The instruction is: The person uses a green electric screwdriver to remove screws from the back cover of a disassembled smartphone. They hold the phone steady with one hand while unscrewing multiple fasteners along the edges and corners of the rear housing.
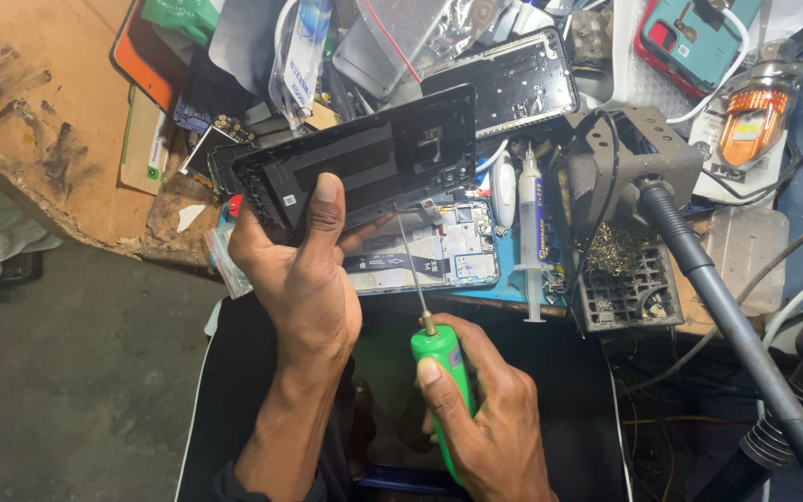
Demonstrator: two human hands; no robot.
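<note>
Cluttered with phone parts, the workbench [58, 112] backs a left hand [304, 279] gripping a tilted black phone panel [364, 163] (steadying it), right hand [490, 418] clamped on a green screwdriver [439, 358] whose tip touches it.

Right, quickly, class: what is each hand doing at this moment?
Left hand: closed on the black phone back panel, thumb across it.
Right hand: closed around the green-handled screwdriver.
</note>
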